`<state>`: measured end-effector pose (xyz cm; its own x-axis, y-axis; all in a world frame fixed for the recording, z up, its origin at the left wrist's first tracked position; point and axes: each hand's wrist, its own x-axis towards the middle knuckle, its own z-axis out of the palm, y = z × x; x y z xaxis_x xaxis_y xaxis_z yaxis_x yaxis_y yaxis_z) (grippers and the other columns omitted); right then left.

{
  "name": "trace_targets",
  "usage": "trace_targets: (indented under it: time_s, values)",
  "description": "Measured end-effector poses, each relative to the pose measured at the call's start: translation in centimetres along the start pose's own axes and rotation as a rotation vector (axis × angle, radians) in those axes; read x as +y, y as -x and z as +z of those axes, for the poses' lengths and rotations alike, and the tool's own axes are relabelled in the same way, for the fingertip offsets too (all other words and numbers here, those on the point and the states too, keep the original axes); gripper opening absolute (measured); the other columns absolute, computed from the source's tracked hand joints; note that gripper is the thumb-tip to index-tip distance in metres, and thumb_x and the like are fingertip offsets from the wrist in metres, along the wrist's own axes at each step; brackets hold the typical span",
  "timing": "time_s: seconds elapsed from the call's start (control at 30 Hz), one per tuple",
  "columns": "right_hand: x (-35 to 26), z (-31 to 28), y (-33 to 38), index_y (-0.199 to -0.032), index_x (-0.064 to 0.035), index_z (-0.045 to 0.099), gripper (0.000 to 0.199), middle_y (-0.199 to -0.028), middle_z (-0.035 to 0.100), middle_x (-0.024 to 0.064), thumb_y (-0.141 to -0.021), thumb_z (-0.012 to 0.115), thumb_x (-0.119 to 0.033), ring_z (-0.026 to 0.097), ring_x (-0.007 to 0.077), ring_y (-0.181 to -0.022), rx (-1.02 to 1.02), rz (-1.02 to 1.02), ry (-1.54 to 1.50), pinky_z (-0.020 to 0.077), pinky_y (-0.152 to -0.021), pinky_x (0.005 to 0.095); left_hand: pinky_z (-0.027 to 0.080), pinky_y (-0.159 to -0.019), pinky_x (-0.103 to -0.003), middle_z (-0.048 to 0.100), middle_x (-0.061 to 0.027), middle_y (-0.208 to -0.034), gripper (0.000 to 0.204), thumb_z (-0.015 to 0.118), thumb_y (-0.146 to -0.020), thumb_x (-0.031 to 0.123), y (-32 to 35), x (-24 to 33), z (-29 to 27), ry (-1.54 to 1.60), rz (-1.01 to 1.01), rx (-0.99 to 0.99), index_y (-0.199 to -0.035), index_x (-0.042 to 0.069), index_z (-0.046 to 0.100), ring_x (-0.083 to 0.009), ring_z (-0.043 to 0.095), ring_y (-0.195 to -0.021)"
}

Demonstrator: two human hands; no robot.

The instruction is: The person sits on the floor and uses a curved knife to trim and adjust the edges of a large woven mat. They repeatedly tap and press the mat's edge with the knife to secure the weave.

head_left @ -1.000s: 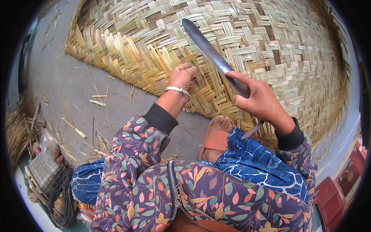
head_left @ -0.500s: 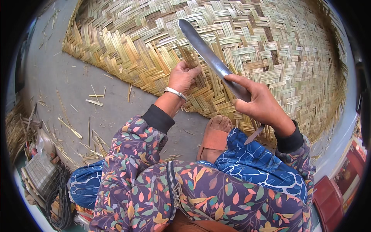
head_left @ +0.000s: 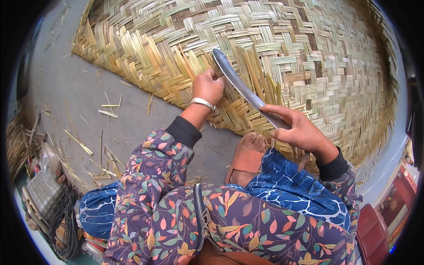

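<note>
A large woven mat of pale split strips spreads over the upper part of the view, with loose strip ends standing up near its lower edge. My left hand is closed at this edge, pinching the ends of some strips; its fingertips are partly hidden. A long, curved metal blade with a rounded tip is in my right hand, thumb and fingers wrapped round its lower part. The blade slants up and left across the mat, its tip close beside my left fingers.
Cut strip scraps lie scattered on the grey floor at left. A sandal stands just below the mat's edge. A coil of dark cord and a wire rack sit at lower left, a red box at lower right.
The blade has come down and its tip has dropped toward my left hand. My right hand has shifted slightly lower and to the right; my left hand stays at the same strips.
</note>
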<state>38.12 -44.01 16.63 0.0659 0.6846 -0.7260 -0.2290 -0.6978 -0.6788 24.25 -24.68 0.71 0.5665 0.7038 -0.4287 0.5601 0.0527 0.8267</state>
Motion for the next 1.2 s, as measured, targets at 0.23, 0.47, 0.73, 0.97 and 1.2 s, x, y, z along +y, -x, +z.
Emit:
trace_targets:
  time_s: [0.23,0.47,0.73,0.97,1.2]
  values:
    - [-2.1,-0.3,1.0,-0.139,-0.0012,0.049,0.062,-0.129,0.055,0.0078,-0.078,0.060,-0.002,0.052,0.0117,-0.115,0.045,0.087,-0.087,0.0435,-0.097,0.0268,0.044,-0.042,-0.028,0.063,-0.0084,-0.066,0.014,0.066,-0.087,0.010,0.5,1.9,0.5,0.357,-0.161,-0.149,-0.088,-0.004,0.063,-0.0132,0.056,-0.043]
    - [0.0,-0.3,0.7,-0.139,-0.0025,0.049,0.063,-0.131,0.054,0.0053,-0.077,0.063,-0.001,0.051,0.0104,-0.116,0.014,-0.030,-0.054,0.0420,-0.096,0.0253,0.044,-0.040,-0.026,0.061,-0.0050,-0.067,0.012,0.065,-0.089,0.010,0.9,1.0,-0.4,0.310,-0.120,-0.162,-0.090,-0.002,0.061,-0.0107,0.056,-0.044]
    - [-0.7,-0.3,0.9,-0.139,-0.0024,0.049,0.064,-0.133,0.053,0.0047,-0.077,0.063,-0.001,0.050,0.0112,-0.118,-0.001,0.021,-0.033,0.0400,-0.099,0.0268,0.048,-0.043,-0.024,0.065,-0.0038,-0.070,0.014,0.066,-0.090,0.012,0.0,0.9,-0.8,0.488,-0.290,-0.282,-0.098,0.001,0.064,-0.0100,0.061,-0.052]
    - [-0.9,-0.6,0.6,-0.141,-0.0020,0.048,0.066,-0.136,0.053,0.0046,-0.077,0.064,-0.001,0.049,0.0106,-0.123,-0.107,0.063,-0.150,0.0387,-0.102,0.0264,0.043,-0.040,-0.024,0.065,-0.0051,-0.068,0.010,0.060,-0.091,0.008,0.5,1.0,-0.4,0.530,-0.286,-0.152,-0.092,0.000,0.065,-0.0111,0.059,-0.048]
    - [-0.8,-0.3,0.0,-0.142,0.0019,0.045,0.063,-0.134,0.053,0.0074,-0.080,0.058,-0.001,0.053,0.0100,-0.114,-0.137,0.084,-0.152,0.0443,-0.094,0.0250,0.041,-0.037,-0.027,0.062,-0.0064,-0.061,0.012,0.057,-0.092,0.007,1.4,0.4,0.2,0.569,-0.266,0.006,-0.082,0.001,0.060,-0.0122,0.056,-0.043]
